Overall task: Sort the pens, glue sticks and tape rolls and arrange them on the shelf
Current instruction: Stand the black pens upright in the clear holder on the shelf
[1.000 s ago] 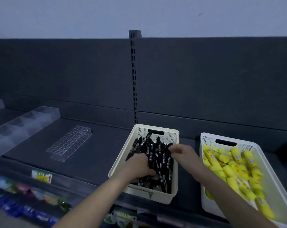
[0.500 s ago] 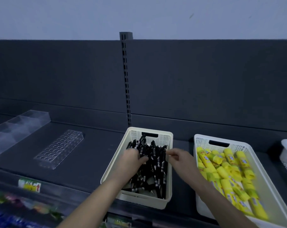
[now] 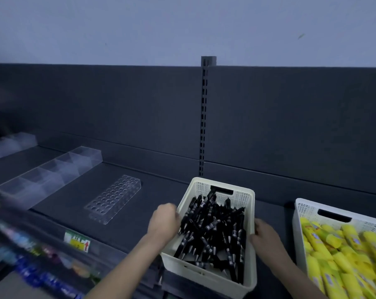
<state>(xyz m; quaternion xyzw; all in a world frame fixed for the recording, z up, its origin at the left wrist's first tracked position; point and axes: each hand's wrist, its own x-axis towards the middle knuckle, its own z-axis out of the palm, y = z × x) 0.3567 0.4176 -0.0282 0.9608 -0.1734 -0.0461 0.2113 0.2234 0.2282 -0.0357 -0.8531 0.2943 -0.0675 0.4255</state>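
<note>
Black pens [image 3: 213, 229] lie heaped in a cream basket [image 3: 204, 270] at the front of the dark shelf [image 3: 161, 203]. The left hand [image 3: 163, 223] grips the basket's left rim, fingers curled over it. The right hand [image 3: 265, 237] holds the right wall, its fingers clamped at the rim. Just to the right, a white basket [image 3: 312, 209] holds yellow glue sticks [image 3: 342, 255]. To the left lie a clear holder with round holes [image 3: 115, 198] and, farther left, a clear divided tray [image 3: 53, 173].
</note>
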